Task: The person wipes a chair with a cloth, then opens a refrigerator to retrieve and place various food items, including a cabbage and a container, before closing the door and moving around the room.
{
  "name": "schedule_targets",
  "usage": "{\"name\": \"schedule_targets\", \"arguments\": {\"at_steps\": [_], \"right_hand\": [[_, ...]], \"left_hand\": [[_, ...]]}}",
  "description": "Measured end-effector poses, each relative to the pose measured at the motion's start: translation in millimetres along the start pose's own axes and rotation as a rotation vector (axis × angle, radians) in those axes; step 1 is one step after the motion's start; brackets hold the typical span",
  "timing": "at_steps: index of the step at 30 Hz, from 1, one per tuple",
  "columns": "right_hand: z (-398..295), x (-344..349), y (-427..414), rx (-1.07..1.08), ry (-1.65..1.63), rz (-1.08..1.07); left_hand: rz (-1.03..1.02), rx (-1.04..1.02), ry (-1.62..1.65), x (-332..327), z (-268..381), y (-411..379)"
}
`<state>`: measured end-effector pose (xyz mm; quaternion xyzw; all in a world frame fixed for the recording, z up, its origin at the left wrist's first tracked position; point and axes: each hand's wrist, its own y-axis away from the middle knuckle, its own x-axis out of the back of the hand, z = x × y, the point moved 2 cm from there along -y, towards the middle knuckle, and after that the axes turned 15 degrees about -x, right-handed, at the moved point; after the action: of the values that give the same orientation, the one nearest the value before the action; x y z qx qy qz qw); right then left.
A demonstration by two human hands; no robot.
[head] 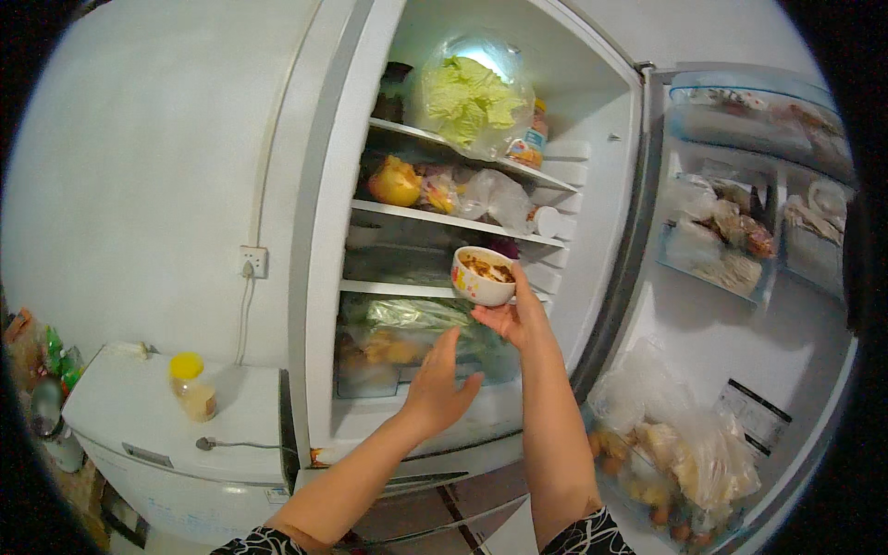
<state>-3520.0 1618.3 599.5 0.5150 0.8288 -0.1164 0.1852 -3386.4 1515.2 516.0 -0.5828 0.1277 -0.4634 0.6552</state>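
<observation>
A white bowl (483, 276) with a coloured pattern and brown food inside is held in my right hand (512, 312), in front of the fridge's middle shelves. My left hand (440, 388) is below and to the left of the bowl, fingers apart, holding nothing, before the lower drawer. The fridge (322, 229) stands open. On its top shelf (416, 132) is a leafy green vegetable (472, 100) in clear plastic, beside a jar (531, 142). The shelf below holds a yellow fruit (395, 182) and plastic bags (494, 198). Bagged greens (416, 313) lie at the lower drawer.
The open fridge door (694, 312) is at the right, its racks filled with bagged food (735, 236) and, lower down, more plastic bags (714, 458). A low white appliance (166, 451) stands at the left, bearing a yellow-lidded jar (193, 388) and a plug (205, 443).
</observation>
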Motion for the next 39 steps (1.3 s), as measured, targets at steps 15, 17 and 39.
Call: {"name": "schedule_targets", "arguments": {"at_steps": [15,17,39], "right_hand": [[-16.3,18.9,-71.4,-0.089,0.069,0.033],[-17.8,13.8,-72.0,-0.091,0.143,0.076],[-33.1,15.2,-122.0,-0.348,-0.209,-0.142]], "left_hand": [[-0.116,0.031,-0.111,-0.7,-19.2,-13.4],[-0.142,0.038,-0.131,-0.9,-22.2,-12.3],[-0.492,-0.107,0.081,4.2,-46.9,32.7]]}}
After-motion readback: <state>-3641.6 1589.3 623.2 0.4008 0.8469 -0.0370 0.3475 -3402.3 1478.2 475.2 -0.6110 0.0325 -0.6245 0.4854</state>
